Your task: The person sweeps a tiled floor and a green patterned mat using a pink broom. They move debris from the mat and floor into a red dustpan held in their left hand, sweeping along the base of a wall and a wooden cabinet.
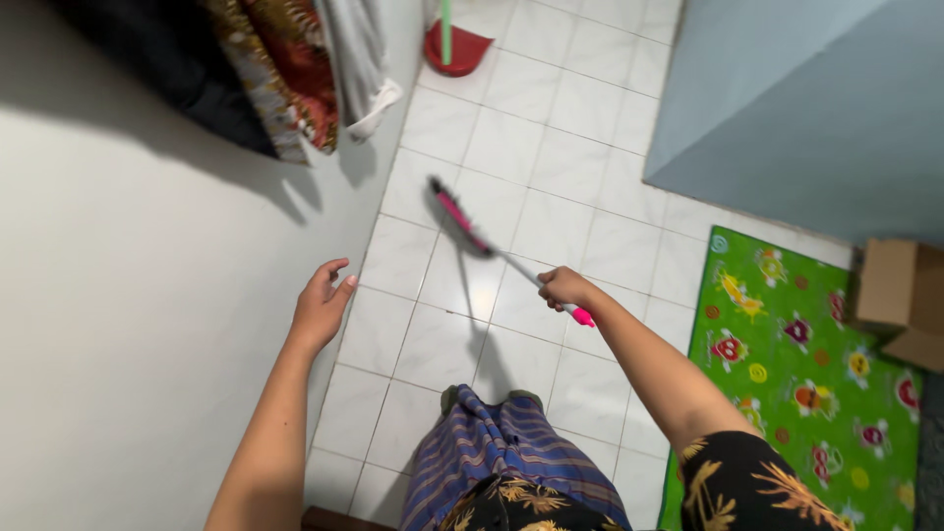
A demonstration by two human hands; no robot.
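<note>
My right hand grips the thin handle of a pink broom, near the handle's pink end. The broom head rests on the white tiled floor ahead of me, angled toward the upper left. My left hand is held out to the side with fingers loosely apart, holding nothing, close to the white wall. Below, my striped blue skirt shows between my arms.
A green patterned mat lies on the floor at the right, with a cardboard box beside it. A red dustpan with a green handle stands at the top. Clothes hang on the wall at upper left. A grey-blue wall rises at upper right.
</note>
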